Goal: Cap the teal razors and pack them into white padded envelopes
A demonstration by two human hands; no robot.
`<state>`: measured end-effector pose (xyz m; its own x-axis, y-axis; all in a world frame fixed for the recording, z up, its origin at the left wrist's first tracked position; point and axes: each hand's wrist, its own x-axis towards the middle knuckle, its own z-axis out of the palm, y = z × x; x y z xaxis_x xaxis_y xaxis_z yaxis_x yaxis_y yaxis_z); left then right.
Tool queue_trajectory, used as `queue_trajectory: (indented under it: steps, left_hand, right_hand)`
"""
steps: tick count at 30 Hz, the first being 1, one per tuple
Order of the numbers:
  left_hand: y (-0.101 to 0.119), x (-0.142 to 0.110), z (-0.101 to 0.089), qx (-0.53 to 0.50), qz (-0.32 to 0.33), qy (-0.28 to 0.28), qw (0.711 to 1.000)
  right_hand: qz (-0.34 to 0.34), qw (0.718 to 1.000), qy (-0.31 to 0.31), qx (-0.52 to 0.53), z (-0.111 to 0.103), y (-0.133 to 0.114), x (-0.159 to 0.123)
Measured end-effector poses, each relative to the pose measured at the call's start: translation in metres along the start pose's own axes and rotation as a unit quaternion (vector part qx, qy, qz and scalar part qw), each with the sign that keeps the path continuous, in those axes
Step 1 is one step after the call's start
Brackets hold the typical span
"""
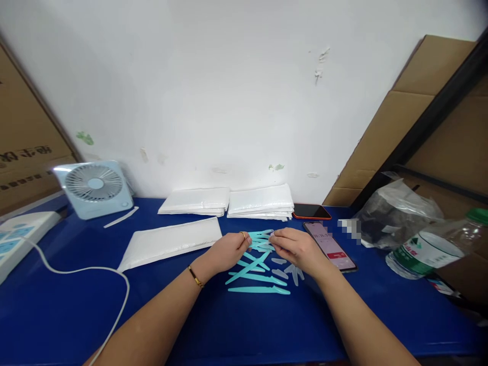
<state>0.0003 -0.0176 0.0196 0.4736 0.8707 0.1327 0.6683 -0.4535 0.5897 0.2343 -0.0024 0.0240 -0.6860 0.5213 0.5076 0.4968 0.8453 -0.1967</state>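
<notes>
My left hand (230,250) is closed in a pinch on the handle end of a teal eyebrow razor (260,233), held over the pile. At the razor's other end, the fingertips of my right hand (296,247) are pinched on what looks like a small clear cap, mostly hidden by the fingers. Below the hands, several more teal eyebrow razors (259,290) lie on the blue table, some crossing each other. Several loose translucent caps (280,274) are scattered beside them, under my right hand.
White padded packets (194,201) are stacked by the wall, and a single packet (171,240) lies left of my hands. To the right are two phones (332,246), (311,211), a plastic bottle (423,254) and a clear bag (392,211). A fan (97,188), power strip (23,234) and white cable (124,295) occupy the left.
</notes>
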Motion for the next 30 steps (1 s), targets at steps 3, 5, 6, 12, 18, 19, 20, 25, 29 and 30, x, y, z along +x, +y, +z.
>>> queue_trajectory:
  steps: [3,5,6,12,18,19,20,25,29,30]
  left_hand:
    - [0.001,0.000,0.001,-0.014,-0.002,-0.007,1.000]
    - [0.001,0.001,0.002,-0.018,-0.001,-0.009,1.000]
    - [0.001,0.001,0.003,-0.017,0.000,-0.012,1.000]
    - [0.004,0.000,0.005,0.042,0.018,0.079,0.996]
    - [0.009,-0.005,0.008,0.107,0.041,-0.005,0.993]
    - [0.009,-0.006,0.011,0.115,0.043,-0.025,0.992]
    - [0.009,-0.006,0.013,0.125,0.041,-0.037,0.991]
    - [0.005,-0.004,0.018,0.135,0.026,-0.051,0.989]
    - [0.002,-0.003,0.014,0.106,0.026,-0.043,0.993]
    - [0.002,-0.002,0.012,0.095,0.025,-0.036,0.994]
  right_hand:
    - [-0.015,1.000,-0.017,-0.013,0.002,-0.007,0.002]
    - [-0.028,0.999,-0.030,-0.018,0.005,-0.011,0.003]
    - [-0.032,0.999,-0.036,-0.020,0.006,-0.013,0.004]
    - [0.016,0.999,-0.028,0.009,0.011,0.002,0.003]
    - [0.155,0.986,-0.026,0.055,0.000,0.021,-0.004]
    - [0.171,0.982,-0.045,0.067,-0.002,0.020,-0.005]
    - [0.180,0.978,-0.073,0.078,-0.004,0.018,-0.006]
    - [0.171,0.964,-0.181,0.095,0.002,0.010,-0.010]
    - [0.191,0.958,-0.184,0.113,0.007,0.013,-0.014]
    - [0.201,0.957,-0.179,0.113,0.007,0.013,-0.015]
